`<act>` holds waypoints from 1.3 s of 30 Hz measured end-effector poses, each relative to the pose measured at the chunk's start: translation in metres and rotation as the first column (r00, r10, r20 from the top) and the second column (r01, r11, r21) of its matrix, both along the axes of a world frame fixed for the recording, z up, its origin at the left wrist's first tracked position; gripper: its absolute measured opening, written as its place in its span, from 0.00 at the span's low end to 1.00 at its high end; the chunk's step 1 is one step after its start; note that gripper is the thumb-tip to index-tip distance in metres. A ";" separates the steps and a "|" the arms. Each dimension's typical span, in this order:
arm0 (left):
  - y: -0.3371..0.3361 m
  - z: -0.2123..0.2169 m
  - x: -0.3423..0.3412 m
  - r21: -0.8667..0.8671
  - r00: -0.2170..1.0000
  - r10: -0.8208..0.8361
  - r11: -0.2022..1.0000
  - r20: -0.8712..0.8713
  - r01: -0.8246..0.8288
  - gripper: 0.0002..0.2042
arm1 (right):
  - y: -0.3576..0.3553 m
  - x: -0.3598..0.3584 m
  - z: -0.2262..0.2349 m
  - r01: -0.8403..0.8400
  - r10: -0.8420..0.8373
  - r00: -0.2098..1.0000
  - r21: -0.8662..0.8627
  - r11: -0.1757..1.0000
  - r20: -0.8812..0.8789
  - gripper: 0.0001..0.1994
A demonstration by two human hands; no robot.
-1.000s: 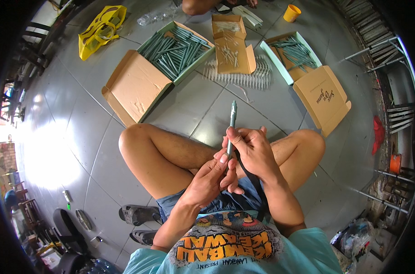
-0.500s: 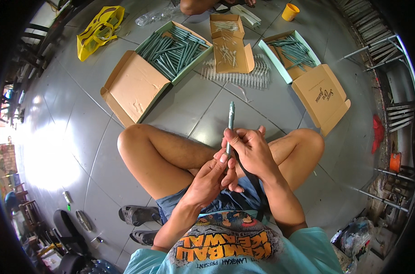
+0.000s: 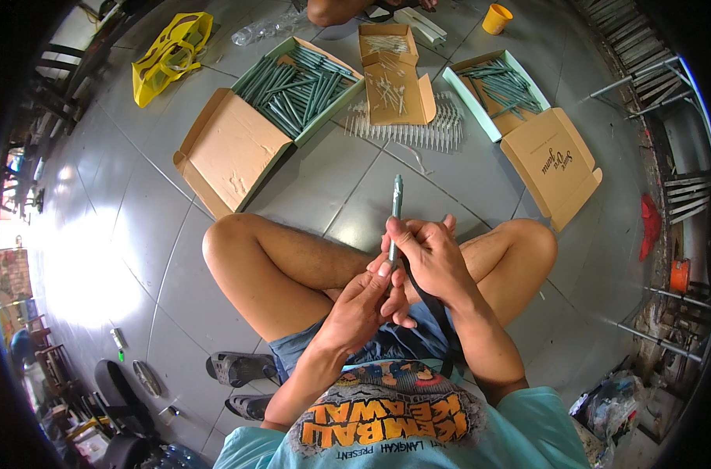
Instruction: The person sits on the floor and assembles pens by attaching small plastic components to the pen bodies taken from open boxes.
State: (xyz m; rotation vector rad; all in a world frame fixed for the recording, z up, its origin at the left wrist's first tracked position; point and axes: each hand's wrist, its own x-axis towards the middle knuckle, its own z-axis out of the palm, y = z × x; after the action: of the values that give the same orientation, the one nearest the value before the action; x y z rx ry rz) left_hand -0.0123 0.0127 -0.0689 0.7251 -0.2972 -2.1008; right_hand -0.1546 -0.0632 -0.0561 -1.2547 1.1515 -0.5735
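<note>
Got 1 grey-green pen point(image 3: 397, 197) pinched mid-barrel in a loosely curled right hand point(image 3: 433, 254), plus pinched near-end in a half-curled left hand point(image 3: 359, 306).

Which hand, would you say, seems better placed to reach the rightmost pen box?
Probably the right hand: it is nearer that pen box, and the left hand also holds the pen.

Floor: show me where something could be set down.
Bare floor lies beyond the held pen, between the left lid, clear sticks and right lid, save one thin strip. Another patch opens left of the left lid, below the yellow bag. It is crowded up top, where the small box overlaps the sticks.
</note>
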 end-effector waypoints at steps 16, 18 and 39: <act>-0.013 -0.035 0.001 0.068 0.978 -0.129 0.991 0.161 0.119 0.19 | -0.005 -0.023 -0.054 0.034 -0.215 0.861 0.369 0.929 0.461 0.13; -0.015 -0.044 0.004 0.057 0.937 -0.241 0.971 0.252 0.234 0.22 | -0.023 -0.034 -0.070 0.210 -0.343 0.838 0.329 0.921 0.425 0.12; -0.058 -0.120 0.068 -0.017 0.945 0.087 0.996 0.316 -0.086 0.22 | -0.208 -0.084 -0.152 0.153 -0.230 0.877 -0.207 0.966 -0.423 0.16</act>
State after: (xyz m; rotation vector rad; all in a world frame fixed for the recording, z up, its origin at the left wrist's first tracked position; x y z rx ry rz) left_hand 0.0554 -0.0449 -0.1891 1.0570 -0.4356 -1.8972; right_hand -0.2383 -0.2713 -0.2077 -1.4733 1.6541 -0.5534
